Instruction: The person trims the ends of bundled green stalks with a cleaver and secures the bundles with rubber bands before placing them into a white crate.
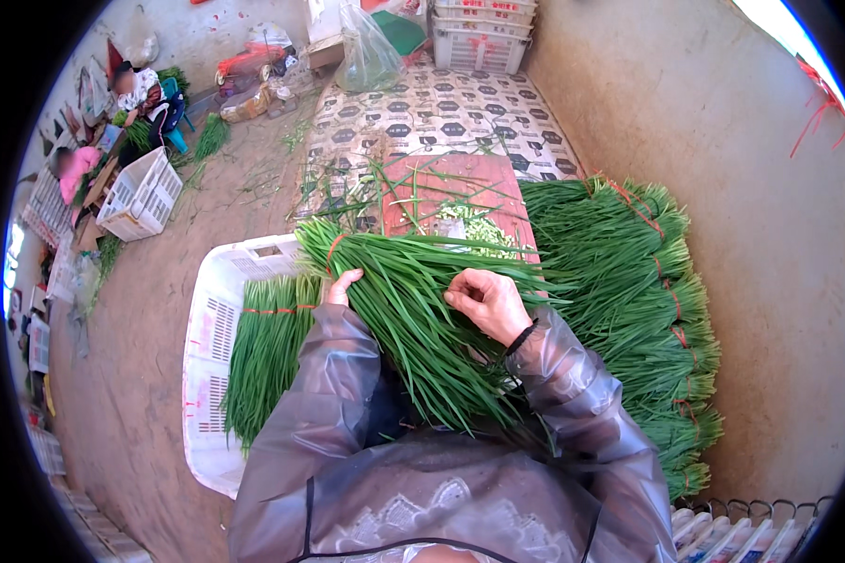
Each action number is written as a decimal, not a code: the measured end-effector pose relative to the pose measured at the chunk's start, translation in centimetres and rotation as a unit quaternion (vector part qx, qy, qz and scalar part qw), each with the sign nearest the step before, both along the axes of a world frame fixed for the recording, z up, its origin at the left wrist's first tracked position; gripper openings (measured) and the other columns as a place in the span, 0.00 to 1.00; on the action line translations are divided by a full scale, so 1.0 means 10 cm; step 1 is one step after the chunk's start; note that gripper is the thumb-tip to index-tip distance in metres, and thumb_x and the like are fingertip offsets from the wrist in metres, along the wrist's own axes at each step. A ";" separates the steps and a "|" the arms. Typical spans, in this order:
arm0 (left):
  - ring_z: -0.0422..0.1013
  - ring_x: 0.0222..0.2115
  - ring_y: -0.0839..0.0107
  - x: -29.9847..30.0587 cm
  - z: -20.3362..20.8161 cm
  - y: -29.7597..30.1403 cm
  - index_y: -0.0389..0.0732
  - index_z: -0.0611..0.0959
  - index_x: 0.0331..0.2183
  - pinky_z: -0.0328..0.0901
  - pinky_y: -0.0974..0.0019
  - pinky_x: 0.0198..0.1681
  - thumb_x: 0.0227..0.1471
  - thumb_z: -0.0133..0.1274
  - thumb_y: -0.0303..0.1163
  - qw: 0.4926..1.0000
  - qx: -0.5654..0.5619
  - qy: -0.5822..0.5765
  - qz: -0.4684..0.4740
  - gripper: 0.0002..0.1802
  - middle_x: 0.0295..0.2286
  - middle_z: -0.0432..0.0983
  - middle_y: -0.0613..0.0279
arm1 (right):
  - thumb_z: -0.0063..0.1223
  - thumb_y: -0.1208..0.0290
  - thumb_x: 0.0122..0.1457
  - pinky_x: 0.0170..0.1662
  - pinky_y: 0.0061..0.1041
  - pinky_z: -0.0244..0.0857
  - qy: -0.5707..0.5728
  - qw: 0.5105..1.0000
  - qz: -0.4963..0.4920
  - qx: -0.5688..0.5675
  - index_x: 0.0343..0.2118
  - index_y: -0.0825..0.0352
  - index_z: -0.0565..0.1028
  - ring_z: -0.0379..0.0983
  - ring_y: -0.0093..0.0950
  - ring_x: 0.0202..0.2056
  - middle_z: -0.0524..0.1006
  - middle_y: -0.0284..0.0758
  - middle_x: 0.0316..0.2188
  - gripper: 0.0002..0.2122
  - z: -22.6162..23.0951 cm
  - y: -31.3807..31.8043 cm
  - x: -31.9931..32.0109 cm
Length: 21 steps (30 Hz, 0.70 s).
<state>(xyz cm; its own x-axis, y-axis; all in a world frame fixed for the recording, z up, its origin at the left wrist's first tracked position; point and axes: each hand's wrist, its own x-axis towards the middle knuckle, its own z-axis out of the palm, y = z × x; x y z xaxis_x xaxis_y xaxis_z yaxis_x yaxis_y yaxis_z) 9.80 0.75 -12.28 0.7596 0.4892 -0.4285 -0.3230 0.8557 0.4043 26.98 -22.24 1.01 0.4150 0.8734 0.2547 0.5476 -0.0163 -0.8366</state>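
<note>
A thick bundle of garlic chives (413, 300) lies across my lap, bound near its pale cut ends with an orange-red tie. Closed around its underside near that tie is my left hand (344, 287), only partly visible, with the thumb showing. Over the loose green leaves, my right hand (490, 302) is closed in a pinch, thumb against the fingers; whatever is between the fingertips is too small to make out. Just beyond the bundle sits a reddish board (483, 183) strewn with cut pale stem ends and stray leaves.
At my left, a white plastic crate (218, 324) holds tied chive bundles. A long stack of tied bundles (620, 281) lines the wall at right. Patterned sheeting (441, 108) covers the floor ahead, with stacked crates (482, 42) behind. Two people sit at far left near another white crate (141, 194).
</note>
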 end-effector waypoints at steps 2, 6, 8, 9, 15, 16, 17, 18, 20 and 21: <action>0.78 0.39 0.52 0.00 -0.05 0.01 0.38 0.78 0.48 0.73 0.46 0.45 0.51 0.52 0.32 1.000 0.010 -0.006 0.011 0.21 0.41 0.80 0.52 | 0.60 0.70 0.58 0.23 0.18 0.61 0.083 0.996 0.019 -0.002 0.31 0.67 0.76 0.67 0.13 0.21 0.72 0.24 0.19 0.06 0.00 0.03 -0.01; 0.76 0.43 0.51 0.02 0.01 -0.05 0.38 0.76 0.51 0.70 0.45 0.51 0.50 0.52 0.32 0.999 0.021 -0.043 -0.007 0.24 0.44 0.78 0.51 | 0.56 0.69 0.63 0.21 0.15 0.64 0.296 0.953 0.065 -0.006 0.34 0.66 0.74 0.71 0.16 0.20 0.75 0.28 0.23 0.06 0.13 0.09 -0.07; 0.75 0.45 0.51 0.03 0.11 -0.12 0.38 0.75 0.52 0.68 0.45 0.53 0.50 0.52 0.33 0.998 0.022 -0.066 -0.001 0.26 0.46 0.78 0.51 | 0.54 0.70 0.63 0.21 0.16 0.66 0.355 0.930 0.074 0.059 0.34 0.67 0.74 0.72 0.16 0.21 0.76 0.28 0.24 0.06 0.18 0.10 -0.09; 0.75 0.45 0.51 0.03 0.14 -0.13 0.38 0.75 0.52 0.68 0.45 0.53 0.50 0.52 0.33 0.997 0.023 -0.068 -0.001 0.26 0.46 0.78 0.50 | 0.53 0.71 0.64 0.24 0.17 0.69 0.369 0.922 0.090 0.068 0.36 0.69 0.74 0.74 0.18 0.24 0.77 0.30 0.28 0.06 0.19 0.08 -0.05; 0.75 0.45 0.52 0.03 0.30 -0.21 0.38 0.75 0.52 0.68 0.46 0.53 0.52 0.53 0.34 0.996 0.031 -0.087 -0.002 0.25 0.46 0.78 0.51 | 0.54 0.71 0.63 0.28 0.20 0.72 0.365 0.924 0.080 0.087 0.38 0.69 0.74 0.77 0.23 0.32 0.78 0.35 0.40 0.07 0.20 0.11 -0.04; 0.75 0.45 0.52 0.05 0.33 -0.23 0.38 0.75 0.52 0.68 0.46 0.53 0.53 0.53 0.34 0.996 0.028 -0.089 0.001 0.25 0.46 0.78 0.51 | 0.54 0.71 0.63 0.28 0.20 0.72 0.381 0.917 0.077 0.088 0.38 0.69 0.74 0.77 0.23 0.31 0.78 0.35 0.40 0.06 0.21 0.12 -0.05; 0.75 0.44 0.52 0.06 0.35 -0.24 0.38 0.76 0.52 0.68 0.46 0.53 0.53 0.53 0.34 0.996 0.025 -0.089 0.005 0.24 0.46 0.78 0.51 | 0.54 0.72 0.63 0.27 0.20 0.72 0.365 0.924 0.065 0.091 0.38 0.69 0.74 0.77 0.23 0.31 0.78 0.36 0.40 0.06 0.22 0.14 -0.06; 0.76 0.44 0.53 0.06 0.36 -0.25 0.38 0.76 0.52 0.68 0.46 0.53 0.54 0.54 0.34 0.996 0.022 -0.090 0.010 0.24 0.46 0.78 0.52 | 0.54 0.72 0.63 0.27 0.20 0.72 0.355 0.929 0.065 0.086 0.38 0.69 0.74 0.77 0.23 0.30 0.78 0.36 0.40 0.06 0.23 0.15 -0.06; 0.76 0.44 0.54 0.07 0.39 -0.27 0.40 0.75 0.53 0.70 0.47 0.52 0.55 0.55 0.32 0.994 0.044 -0.095 0.022 0.24 0.46 0.77 0.53 | 0.54 0.71 0.63 0.27 0.20 0.72 0.334 0.937 0.066 0.077 0.38 0.69 0.74 0.77 0.23 0.30 0.79 0.36 0.39 0.07 0.24 0.17 -0.05; 0.76 0.44 0.54 0.08 0.45 -0.33 0.41 0.74 0.54 0.70 0.46 0.51 0.55 0.55 0.32 0.993 0.074 -0.079 0.048 0.24 0.46 0.77 0.53 | 0.54 0.72 0.63 0.26 0.20 0.72 0.319 0.943 0.056 0.075 0.38 0.70 0.74 0.77 0.22 0.28 0.79 0.36 0.38 0.06 0.27 0.17 -0.07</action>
<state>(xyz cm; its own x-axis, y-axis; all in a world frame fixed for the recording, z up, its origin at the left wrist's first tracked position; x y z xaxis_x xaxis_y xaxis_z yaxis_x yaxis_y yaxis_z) 10.65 -2.56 -7.82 0.7590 0.6108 -0.2255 -0.4695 0.7534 0.4604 26.29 -20.56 3.66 0.4339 0.8943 0.1091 -0.0764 0.1571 -0.9846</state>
